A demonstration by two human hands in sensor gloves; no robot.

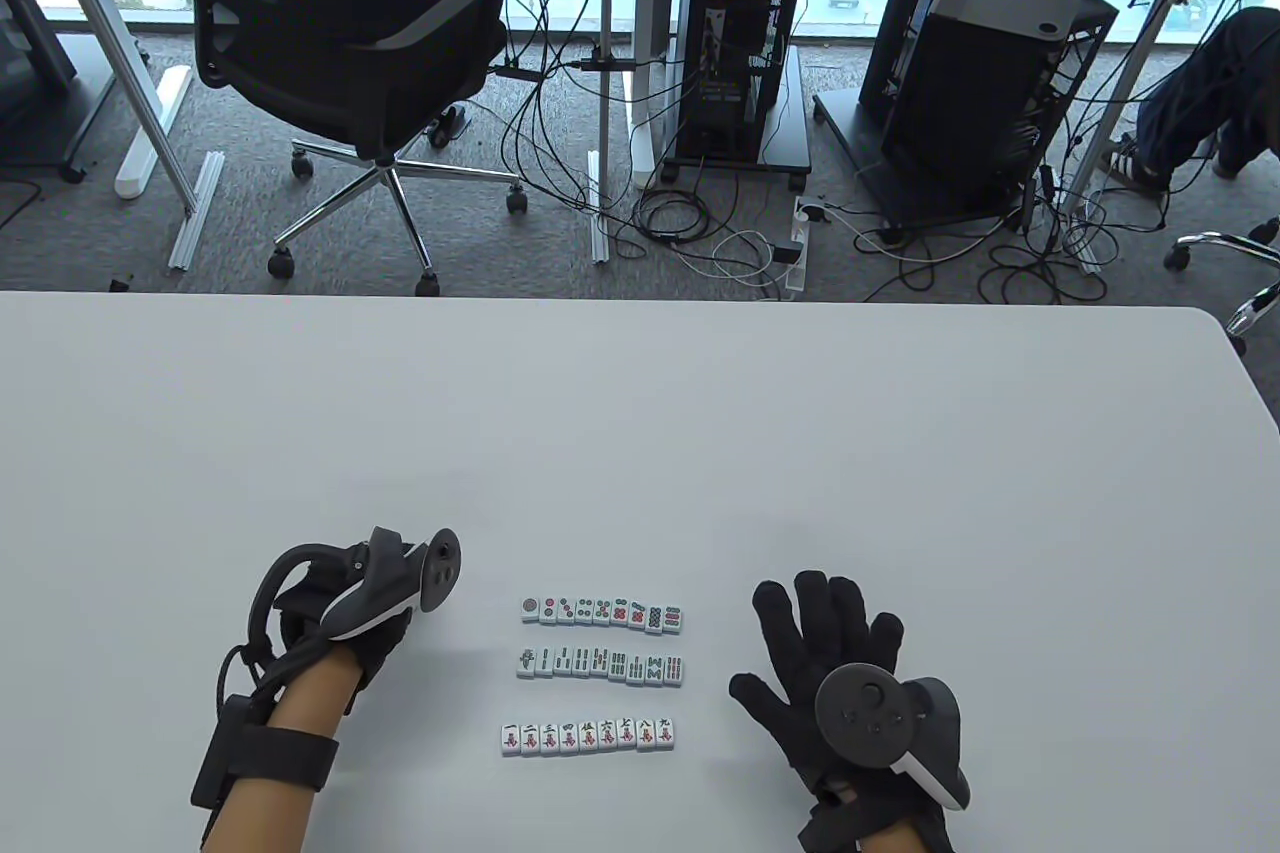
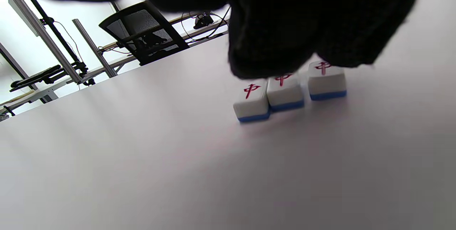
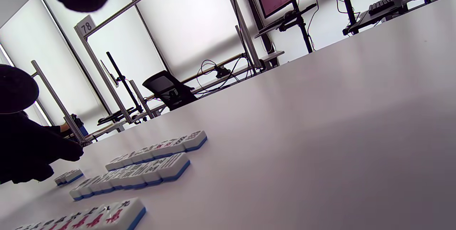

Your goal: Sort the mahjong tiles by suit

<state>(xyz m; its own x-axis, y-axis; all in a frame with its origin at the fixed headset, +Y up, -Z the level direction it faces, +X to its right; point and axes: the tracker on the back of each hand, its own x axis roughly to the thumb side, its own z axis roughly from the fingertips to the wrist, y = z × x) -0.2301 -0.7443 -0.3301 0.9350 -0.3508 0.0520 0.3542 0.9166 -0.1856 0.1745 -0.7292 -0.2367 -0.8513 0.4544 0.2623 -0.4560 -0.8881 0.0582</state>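
Observation:
Three face-up rows of mahjong tiles lie near the table's front: circles, bamboo, characters. They also show in the right wrist view as the circle row, bamboo row and character row. My left hand sits left of the rows, its fingers hidden under the tracker. In the left wrist view its fingertips hang over three red-dragon tiles set side by side; I see no pinch. My right hand lies flat to the right of the rows, fingers spread, holding nothing.
The white table stretches far beyond the tiles. Past its far edge stand a black office chair, computer towers and floor cables. The red-dragon tiles sit left of the rows, under the left hand.

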